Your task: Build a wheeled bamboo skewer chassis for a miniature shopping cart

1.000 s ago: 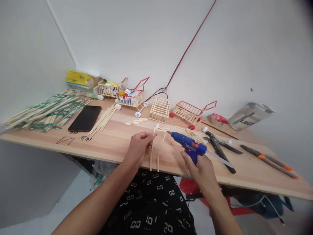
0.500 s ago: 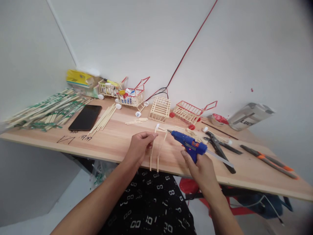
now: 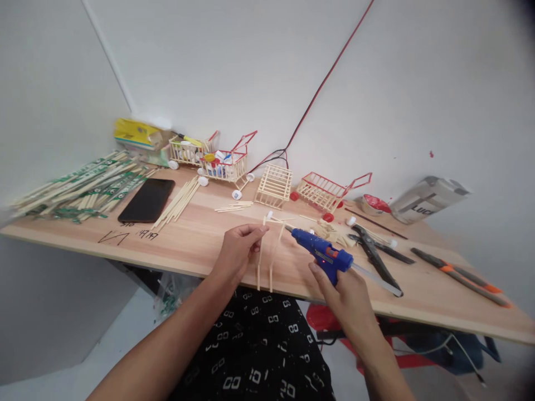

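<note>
My left hand (image 3: pixel 242 248) pinches one stick of a light wooden stick frame (image 3: pixel 272 259) between thumb and fingertips. Two long bent sticks of this frame run toward the table's front edge. Behind their upper ends lies a thin cross stick, with a small white cap (image 3: pixel 270 215) near its left end. In my right hand (image 3: pixel 349 295) is a blue hot glue gun (image 3: pixel 321 248), its small red light lit and a clear glue stick (image 3: pixel 378 280) poking out at the back. The gun's nozzle is at the upper end of the right-hand bent stick; whether they touch, I cannot tell.
Behind my hands stand a wooden stick basket (image 3: pixel 273 184), a red-rimmed miniature cart (image 3: pixel 324 189) and another cart filled with caps (image 3: pixel 225 167). Left lie a phone (image 3: pixel 146 200) and loose sticks (image 3: pixel 178 203). Black cutters (image 3: pixel 376 259) and orange-handled pliers (image 3: pixel 463 278) lie right.
The glue gun's nozzle has dropped slightly at the right-hand stick's upper end. My left hand keeps its pinch almost without moving.
</note>
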A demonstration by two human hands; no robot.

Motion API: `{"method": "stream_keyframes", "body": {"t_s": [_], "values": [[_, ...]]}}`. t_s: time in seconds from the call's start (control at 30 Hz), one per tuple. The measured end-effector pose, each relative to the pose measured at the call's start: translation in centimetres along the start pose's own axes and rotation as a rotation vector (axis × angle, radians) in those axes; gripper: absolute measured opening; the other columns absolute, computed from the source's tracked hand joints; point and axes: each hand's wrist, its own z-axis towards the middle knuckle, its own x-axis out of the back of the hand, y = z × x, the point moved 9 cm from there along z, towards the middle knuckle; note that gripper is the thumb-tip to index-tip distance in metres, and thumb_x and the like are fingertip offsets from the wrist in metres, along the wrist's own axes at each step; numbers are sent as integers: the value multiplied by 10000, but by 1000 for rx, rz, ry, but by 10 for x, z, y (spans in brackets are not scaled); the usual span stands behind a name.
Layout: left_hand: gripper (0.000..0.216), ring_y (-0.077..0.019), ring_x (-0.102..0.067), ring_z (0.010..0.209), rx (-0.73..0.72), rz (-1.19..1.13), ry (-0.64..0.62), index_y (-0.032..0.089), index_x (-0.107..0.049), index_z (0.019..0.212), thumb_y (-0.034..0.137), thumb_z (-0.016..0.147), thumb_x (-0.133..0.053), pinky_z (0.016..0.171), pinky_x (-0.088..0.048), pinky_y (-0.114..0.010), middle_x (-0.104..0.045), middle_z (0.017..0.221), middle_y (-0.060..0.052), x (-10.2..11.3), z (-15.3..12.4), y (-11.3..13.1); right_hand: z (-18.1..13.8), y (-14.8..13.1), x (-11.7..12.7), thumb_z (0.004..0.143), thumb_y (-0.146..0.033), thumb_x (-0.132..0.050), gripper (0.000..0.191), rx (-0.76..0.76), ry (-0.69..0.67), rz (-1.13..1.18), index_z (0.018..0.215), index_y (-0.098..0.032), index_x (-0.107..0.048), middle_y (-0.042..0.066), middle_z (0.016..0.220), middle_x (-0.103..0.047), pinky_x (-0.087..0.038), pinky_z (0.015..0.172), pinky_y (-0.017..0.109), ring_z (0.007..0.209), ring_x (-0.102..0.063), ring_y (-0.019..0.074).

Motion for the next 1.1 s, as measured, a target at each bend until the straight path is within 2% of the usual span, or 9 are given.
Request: {"method": "stream_keyframes", "body": {"t_s": [0.23,0.33,0.6,0.8,1.1], "values": [[262,-60,-376,498,-16,31,14,121,-688,668,353,607,-793,510,-281,-214,-485,526,31,0,-2,1,3,-13,11,886,-513,-468,412,-19,-6,87,789,-163,-663,65,705,-691,-494,632,284,667,-655,214],[262,-59,-370,497,-27,40,-4,125,-682,661,362,621,-785,512,-275,-214,-475,518,36,-1,-2,1,8,-19,7,889,-502,-465,406,-12,-3,106,776,-166,-661,52,671,-676,-488,612,278,621,-637,200],[239,-60,-362,493,-20,30,-2,123,-682,669,347,649,-762,503,-249,-210,-458,491,40,-3,-3,2,16,-31,-15,895,-466,-479,375,68,-3,85,866,-145,-672,96,815,-706,-494,712,312,782,-659,243],[245,-62,-358,494,-26,35,0,131,-659,624,354,642,-758,501,-252,-214,-457,497,41,-5,-6,6,19,-31,-15,893,-489,-472,396,64,-6,65,798,-156,-662,110,815,-703,-493,747,337,794,-656,256],[268,-65,-362,493,-19,38,3,129,-667,638,376,627,-768,499,-258,-215,-460,491,40,-4,-6,5,18,-30,-16,893,-501,-462,422,47,-9,57,866,-148,-692,113,830,-713,-499,740,338,801,-660,259]]}}
